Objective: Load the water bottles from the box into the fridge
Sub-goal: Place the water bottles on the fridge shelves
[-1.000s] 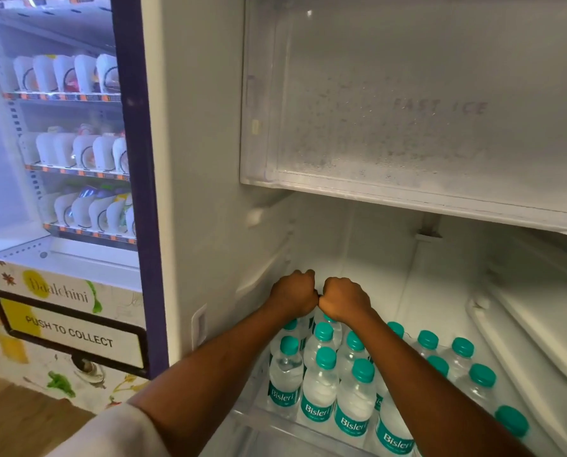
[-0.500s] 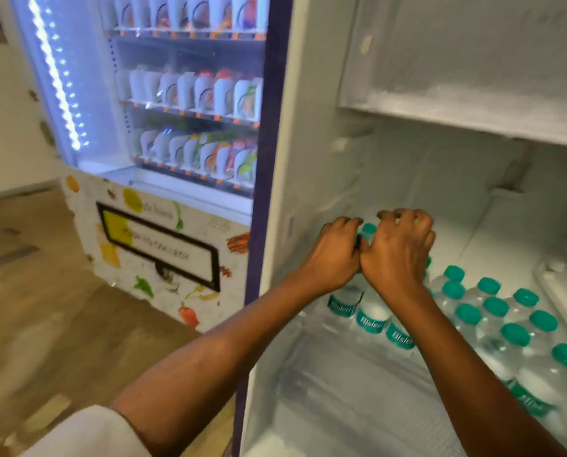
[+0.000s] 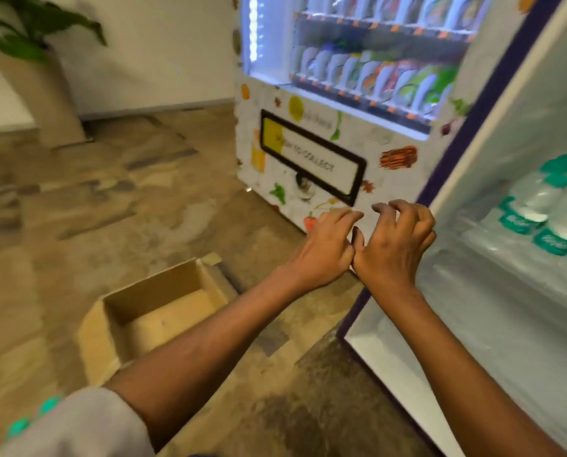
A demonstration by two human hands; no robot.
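Observation:
My left hand (image 3: 325, 249) and my right hand (image 3: 396, 244) hang side by side in the air at the fridge's (image 3: 513, 308) left edge. Both are empty, with fingers loosely curled and the thumbs touching. Several water bottles (image 3: 546, 206) with teal caps and teal labels stand inside the fridge at the right. An open cardboard box (image 3: 150, 318) sits on the floor below and left of my hands; its visible inside holds nothing. Teal caps (image 3: 31, 417) peek out at the bottom left behind my sleeve.
A lit vending machine (image 3: 341, 120) with rows of pouches stands just left of the fridge. A potted plant (image 3: 34, 61) stands by the white wall at the far left. Mottled brown floor lies between them.
Both hands have let go of the bottles and drawn back out of the fridge to its left edge. My view has swung left and down, bringing the box and the floor into sight.

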